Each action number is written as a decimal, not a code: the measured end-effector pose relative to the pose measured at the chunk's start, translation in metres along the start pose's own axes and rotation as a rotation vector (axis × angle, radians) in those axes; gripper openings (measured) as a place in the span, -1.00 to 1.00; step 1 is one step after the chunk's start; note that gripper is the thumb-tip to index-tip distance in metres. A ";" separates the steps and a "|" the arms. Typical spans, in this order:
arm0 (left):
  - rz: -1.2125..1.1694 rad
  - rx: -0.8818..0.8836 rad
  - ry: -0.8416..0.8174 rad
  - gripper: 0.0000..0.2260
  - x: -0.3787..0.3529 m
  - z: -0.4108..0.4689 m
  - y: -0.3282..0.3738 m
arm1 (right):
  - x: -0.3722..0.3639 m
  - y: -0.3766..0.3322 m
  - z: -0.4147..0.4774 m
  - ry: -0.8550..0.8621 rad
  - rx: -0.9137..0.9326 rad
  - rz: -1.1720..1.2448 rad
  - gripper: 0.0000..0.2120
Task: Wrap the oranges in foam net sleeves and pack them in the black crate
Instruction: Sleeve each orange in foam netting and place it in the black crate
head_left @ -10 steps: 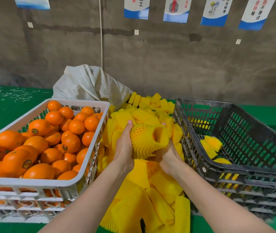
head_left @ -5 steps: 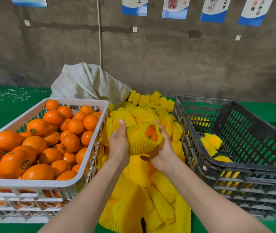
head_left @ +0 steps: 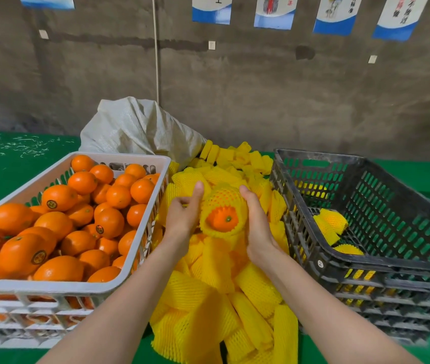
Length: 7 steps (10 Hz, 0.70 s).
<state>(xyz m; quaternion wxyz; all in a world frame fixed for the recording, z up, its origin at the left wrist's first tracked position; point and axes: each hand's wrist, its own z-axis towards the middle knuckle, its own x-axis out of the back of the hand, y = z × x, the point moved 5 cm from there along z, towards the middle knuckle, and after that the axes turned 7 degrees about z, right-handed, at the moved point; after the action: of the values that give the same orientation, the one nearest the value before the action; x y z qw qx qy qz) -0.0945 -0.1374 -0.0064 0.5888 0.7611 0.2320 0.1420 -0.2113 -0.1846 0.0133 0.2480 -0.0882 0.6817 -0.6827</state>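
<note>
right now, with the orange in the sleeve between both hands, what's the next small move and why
Probably let the left hand release and have the right hand carry the orange rightward over the black crate rim. The foam sleeve already covers it except the stem end, and the other wrapped oranges lie in that crate.

Our left hand (head_left: 182, 219): bare
Our right hand (head_left: 257, 227): bare
Our forearms (head_left: 119, 306): bare to the frame's edge
</note>
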 end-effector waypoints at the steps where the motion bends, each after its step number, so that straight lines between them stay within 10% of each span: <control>1: -0.085 0.139 -0.197 -0.41 -0.008 -0.002 0.003 | 0.008 -0.008 0.006 -0.045 0.151 -0.163 -0.74; 5: 0.140 -0.033 -0.227 -0.35 -0.019 -0.005 0.008 | 0.019 -0.012 -0.006 -0.367 0.395 -0.498 -0.41; 7: 0.084 -0.143 -0.287 -0.46 -0.067 -0.010 0.030 | 0.039 -0.034 0.007 -0.135 0.399 -0.368 -0.44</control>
<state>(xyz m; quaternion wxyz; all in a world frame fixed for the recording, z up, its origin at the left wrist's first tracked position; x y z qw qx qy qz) -0.1505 -0.1701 0.0285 0.6620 0.7388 0.1030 0.0724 -0.2489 -0.2101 0.0379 0.1772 -0.2052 0.4883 -0.8295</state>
